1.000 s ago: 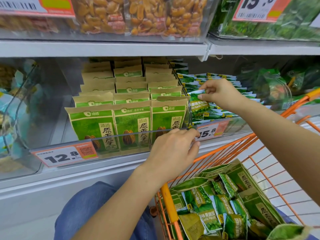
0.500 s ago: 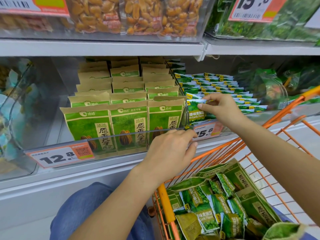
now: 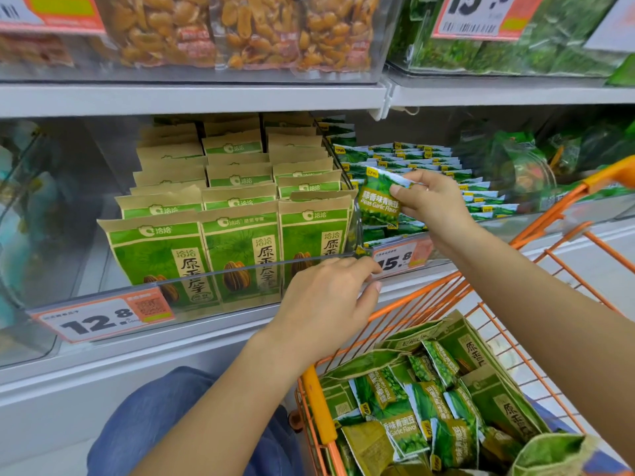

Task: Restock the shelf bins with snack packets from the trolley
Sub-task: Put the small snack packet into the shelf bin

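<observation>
Raised since the earlier frame: right hand (image 3: 433, 203), now clear of the packet rows, with one pea packet (image 3: 379, 197) lifted out and held upright at centre frame.

Right grip: thumb and fingers pinch the packet's upper right corner; the packet body hangs to the left of and below the grip, its printed face toward the camera, over the front of the pea bin (image 3: 460, 249).

Left grip: left hand (image 3: 326, 300), lower centre, fingers curled over the clear front lip where the seed bin (image 3: 240, 273) meets the pea bin; no packet in it.

Pea bin, centre right: rows of green pea packets (image 3: 429, 159) lying overlapped, price tag (image 3: 395, 259) reading 15.8 on the front.

Seed bin, centre left: brown-and-green seed bags (image 3: 237, 242) standing in three files, tag (image 3: 103, 314) reading 12.8.

Trolley (image 3: 429, 297), lower right: orange wire frame, holding loose pea packets and seed bags in a heap (image 3: 433, 407).

Upper shelf (image 3: 192, 97): nut packs (image 3: 247, 29) at top centre, green packs (image 3: 549, 46) at top right.
</observation>
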Demonstrator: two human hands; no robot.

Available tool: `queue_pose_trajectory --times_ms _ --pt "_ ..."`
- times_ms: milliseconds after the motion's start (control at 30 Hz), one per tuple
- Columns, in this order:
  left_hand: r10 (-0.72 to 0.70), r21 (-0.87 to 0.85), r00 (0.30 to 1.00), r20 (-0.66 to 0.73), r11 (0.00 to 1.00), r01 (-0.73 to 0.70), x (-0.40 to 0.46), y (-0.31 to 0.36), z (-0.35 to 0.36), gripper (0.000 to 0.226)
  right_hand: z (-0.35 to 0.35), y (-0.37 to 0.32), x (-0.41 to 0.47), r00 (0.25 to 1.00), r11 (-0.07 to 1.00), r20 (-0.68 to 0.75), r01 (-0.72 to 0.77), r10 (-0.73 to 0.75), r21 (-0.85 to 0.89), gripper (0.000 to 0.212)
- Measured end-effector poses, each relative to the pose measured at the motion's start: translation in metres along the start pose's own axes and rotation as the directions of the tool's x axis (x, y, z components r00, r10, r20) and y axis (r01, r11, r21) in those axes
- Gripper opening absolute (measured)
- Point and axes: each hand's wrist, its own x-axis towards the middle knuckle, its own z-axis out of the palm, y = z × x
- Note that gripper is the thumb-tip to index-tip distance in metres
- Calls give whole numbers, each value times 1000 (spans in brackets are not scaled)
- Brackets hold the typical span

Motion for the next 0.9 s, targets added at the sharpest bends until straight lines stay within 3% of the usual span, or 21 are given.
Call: queue_pose_trajectory --times_ms 167,300,433,667,900 --pt "4 3 1000 -4 1000 -4 0 -1 0 28 -6 -7 7 999 993 14 42 -41 -109 17" --pt "10 11 1000 -8 1000 -9 0 0 0 30 -13 -16 20 987 983 151 -34 61 -181 17" --pt "7 19 1000 16 1000 -7 1 1 -1 29 -4 -11 24 979 967 156 -89 129 -241 18" --pt "-10 27 998 57 1000 8 3 3 -2 30 -2 0 21 981 980 161 -75 106 -185 13" --pt "-20 -1 998 55 1000 20 2 3 -3 29 -34 -3 27 982 994 156 -110 108 3 13"
